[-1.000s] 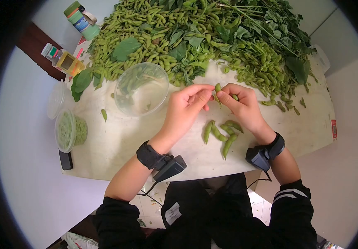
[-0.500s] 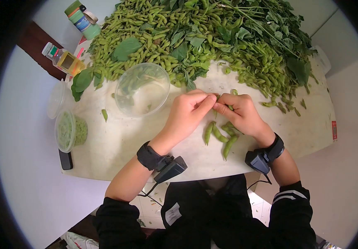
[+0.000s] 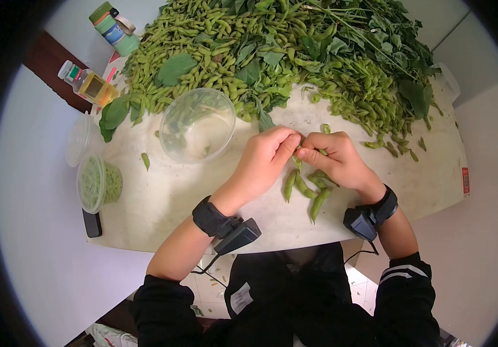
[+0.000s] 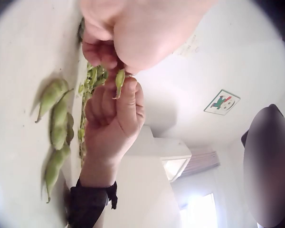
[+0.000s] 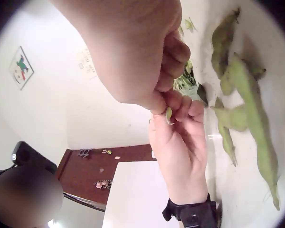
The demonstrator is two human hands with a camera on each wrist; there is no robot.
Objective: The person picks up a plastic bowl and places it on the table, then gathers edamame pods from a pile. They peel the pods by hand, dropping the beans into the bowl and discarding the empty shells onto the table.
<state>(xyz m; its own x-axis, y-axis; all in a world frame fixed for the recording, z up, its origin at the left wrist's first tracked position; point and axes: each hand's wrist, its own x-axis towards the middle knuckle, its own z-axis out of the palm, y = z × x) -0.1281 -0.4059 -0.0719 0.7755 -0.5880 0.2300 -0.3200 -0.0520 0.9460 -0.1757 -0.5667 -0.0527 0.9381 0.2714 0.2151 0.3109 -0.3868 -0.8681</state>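
Note:
The left hand and right hand meet fingertip to fingertip over the table. Between them they pinch a small green soybean pod, which pokes out by the right thumb in the left wrist view. From the right wrist side, the tip of this pod shows at the left hand's fingers; the rest is hidden. A bit of green also shows under the right hand's curled fingers. Just below the hands, several whole soybean pods lie in a loose group on the white table.
A large heap of soybean pods with leaves and stems covers the back. A clear plastic tub stands left of the hands. Further left are a lidded tub of shelled beans, a phone, an oil-coloured bottle and a green flask.
Both hands have dipped slightly toward the body and drawn closer together, the right fingers curling over the pod. A green pod piece behind the right hand has come into view.

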